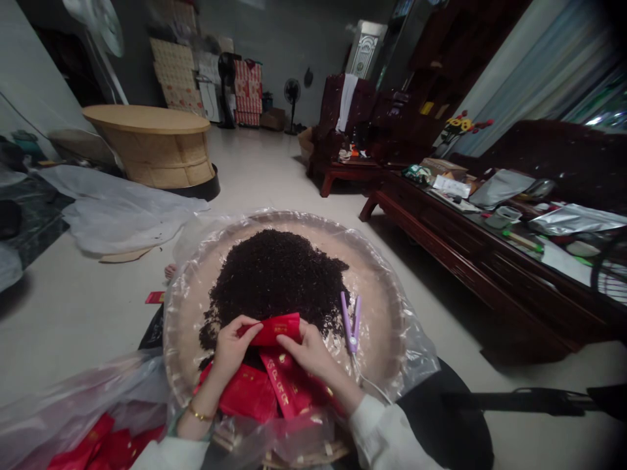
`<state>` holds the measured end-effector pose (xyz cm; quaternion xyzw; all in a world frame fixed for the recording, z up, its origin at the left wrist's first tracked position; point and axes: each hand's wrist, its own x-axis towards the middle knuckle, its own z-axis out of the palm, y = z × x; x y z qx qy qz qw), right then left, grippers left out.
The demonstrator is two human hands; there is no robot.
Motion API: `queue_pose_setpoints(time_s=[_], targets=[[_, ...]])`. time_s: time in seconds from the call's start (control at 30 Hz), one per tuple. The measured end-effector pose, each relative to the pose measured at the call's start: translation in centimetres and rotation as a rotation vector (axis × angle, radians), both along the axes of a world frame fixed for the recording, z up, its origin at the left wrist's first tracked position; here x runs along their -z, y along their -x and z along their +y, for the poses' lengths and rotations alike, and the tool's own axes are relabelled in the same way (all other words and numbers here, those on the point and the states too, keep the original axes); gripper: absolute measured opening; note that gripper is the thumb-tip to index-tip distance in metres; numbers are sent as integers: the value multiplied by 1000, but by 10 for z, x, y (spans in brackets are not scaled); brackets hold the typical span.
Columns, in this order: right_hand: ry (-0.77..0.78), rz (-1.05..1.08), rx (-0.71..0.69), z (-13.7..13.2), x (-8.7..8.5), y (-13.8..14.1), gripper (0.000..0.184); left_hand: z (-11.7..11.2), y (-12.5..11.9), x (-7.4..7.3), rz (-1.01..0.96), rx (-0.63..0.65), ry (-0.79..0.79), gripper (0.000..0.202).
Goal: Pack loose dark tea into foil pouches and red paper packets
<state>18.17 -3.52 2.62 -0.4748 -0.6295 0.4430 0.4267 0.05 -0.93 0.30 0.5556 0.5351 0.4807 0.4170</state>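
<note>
Between both hands I hold a red printed packet (278, 329) sideways over the near edge of the dark pile. My left hand (236, 339) pinches its left end, thumb on top. At the other end, my right hand (307, 344) grips it between thumb and fingers. Below my hands lie several more red packets (249, 393) with gold print. A heap of dark, loose leaf-like bits, perhaps tea (279, 277), fills the middle of a round woven tray (385, 287) lined with clear plastic. Right of the heap rests a purple hair straightener (351, 323), its jaws apart and its cord running toward me.
Red packets (115, 444) sit in clear plastic at lower left. A black round stool (450, 418) stands at lower right. Along the right runs a dark wooden table (441, 225) with clutter. A woven drum-shaped stand (157, 153) and plastic sheeting (125, 209) are at left.
</note>
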Motion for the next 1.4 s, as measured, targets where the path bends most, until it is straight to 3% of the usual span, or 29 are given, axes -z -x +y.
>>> queue_pose_setpoints(time_s=[0.1, 0.2, 0.47, 0.57, 0.7, 0.8, 0.9, 1.1, 1.27, 1.33, 1.4], targets=[[260, 132, -132, 4, 2, -2, 51, -2, -2, -1, 16, 51, -31, 26], [328, 156, -129, 7, 3, -4, 64, -2, -4, -2, 25, 83, -26, 26], [476, 428, -248, 0, -6, 2, 65, 2, 0, 5, 108, 51, -42, 35], [541, 505, -232, -1, -4, 4, 66, 2, 1, 10, 167, 56, -73, 35], [475, 351, -213, 2, -7, 1, 70, -3, -2, 4, 412, -18, -417, 42], [358, 117, -194, 3, -14, -2, 78, -9, -7, -7, 754, 135, -633, 64], [287, -127, -176, 1, -20, -3, 82, -11, -12, -12, 913, 268, -664, 62], [267, -309, -204, -2, -22, 1, 80, -6, -12, 0, 795, 352, -688, 55], [228, -60, -231, 0, -29, -5, 77, -3, -7, 6, 655, 303, -645, 51], [191, 89, -159, 2, -29, -14, 72, -1, -6, 6, 610, 225, -583, 49], [109, 117, 32, 6, -23, -25, 64, 1, -5, 6, 561, 130, -513, 44]])
